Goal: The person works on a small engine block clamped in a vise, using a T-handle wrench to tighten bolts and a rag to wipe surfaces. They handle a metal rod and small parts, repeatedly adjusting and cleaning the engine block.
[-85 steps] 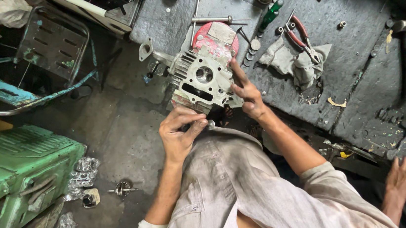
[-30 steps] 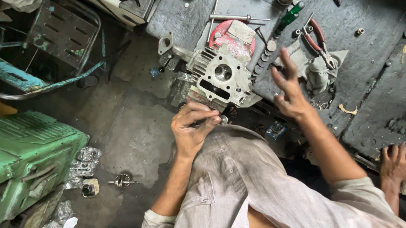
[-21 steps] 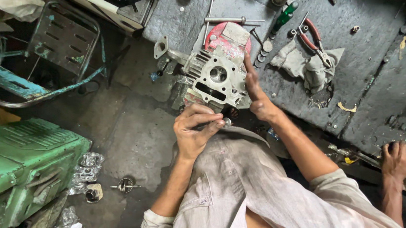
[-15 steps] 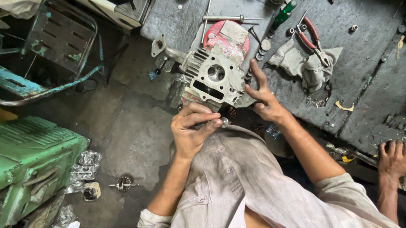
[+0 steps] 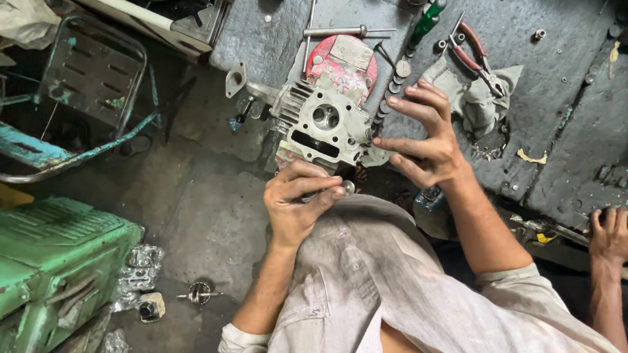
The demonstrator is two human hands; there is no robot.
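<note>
A view from above shows a person in a dusty grey shirt leaning over a dark, grimy desk (image 5: 552, 100). At its near edge sits a pale cast-metal engine part (image 5: 324, 122), blocky with thin cooling fins on one side and round holes in its flat face. The left hand (image 5: 297, 201) is curled closed around a small shiny metal piece (image 5: 347, 188), just below the engine part. The right hand (image 5: 422, 139) is spread, fingers apart, its fingertips touching the part's right side. Behind the part lies a round red cover (image 5: 342, 66), worn and scratched. Red-handled pliers (image 5: 475, 57) rest on a crumpled grey rag (image 5: 476, 103), with a green-handled screwdriver (image 5: 426, 24) nearby. Another person's hand (image 5: 615, 236) grips the desk edge at lower right. A chipped green metal box (image 5: 32, 273) stands on the concrete floor at left.
</note>
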